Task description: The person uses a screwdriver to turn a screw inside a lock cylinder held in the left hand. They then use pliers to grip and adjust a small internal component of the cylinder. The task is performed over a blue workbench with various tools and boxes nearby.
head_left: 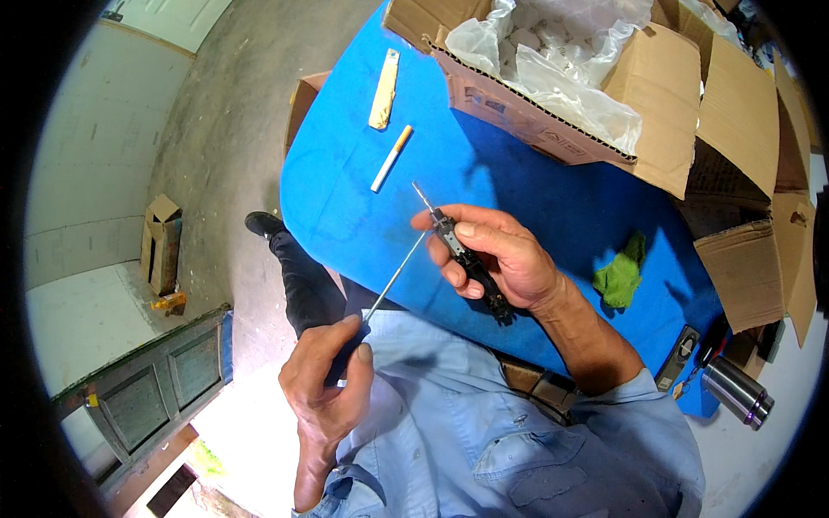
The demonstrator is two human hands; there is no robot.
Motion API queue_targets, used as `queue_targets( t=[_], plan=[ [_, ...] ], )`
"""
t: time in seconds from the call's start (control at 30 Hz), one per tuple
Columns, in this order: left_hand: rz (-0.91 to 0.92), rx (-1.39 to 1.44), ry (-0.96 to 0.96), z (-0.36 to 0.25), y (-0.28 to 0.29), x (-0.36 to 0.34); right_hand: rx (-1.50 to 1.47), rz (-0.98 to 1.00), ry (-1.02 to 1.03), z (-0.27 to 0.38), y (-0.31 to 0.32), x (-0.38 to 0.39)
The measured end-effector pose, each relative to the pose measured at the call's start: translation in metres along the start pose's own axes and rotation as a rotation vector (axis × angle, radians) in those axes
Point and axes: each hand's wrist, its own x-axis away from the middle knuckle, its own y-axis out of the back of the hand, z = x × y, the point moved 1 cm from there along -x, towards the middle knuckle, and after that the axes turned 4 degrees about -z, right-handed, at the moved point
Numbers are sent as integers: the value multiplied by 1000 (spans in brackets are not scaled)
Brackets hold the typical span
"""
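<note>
My left hand (330,369) is closed around the dark blue handle of a screwdriver (393,283). Its long thin shaft points up and right, the tip reaching the upper part of a slim black mechanism (467,257). That mechanism is gripped between the thumb and fingers of my right hand (503,252). A thin metal shaft sticks out of its upper end, and a grey plate shows along its side. Whether the screwdriver tip touches it or a finger beside it, I cannot tell. Both hands are above the near edge of the blue-topped table (345,186).
A cigarette (391,159) and a worn yellow strip (384,89) lie on the table's far left. Behind stands an open cardboard box (553,129) with plastic-wrapped white pieces. To the right are a green cloth (620,272) and a metal flask (737,393). A carton (161,243) stands on the floor.
</note>
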Motion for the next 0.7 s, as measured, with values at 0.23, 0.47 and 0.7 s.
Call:
queue_targets(
  t=[0.23, 0.47, 0.7],
  plan=[
    [1, -18, -9, -2, 1, -1, 20, 8, 13, 0, 0, 0],
    [-7, -39, -39, -4, 1, -1, 78, 6, 25, 0, 0, 0],
    [-19, -32, -48, -4, 0, 0, 180, -1, 35, 1, -3, 1]
  ],
)
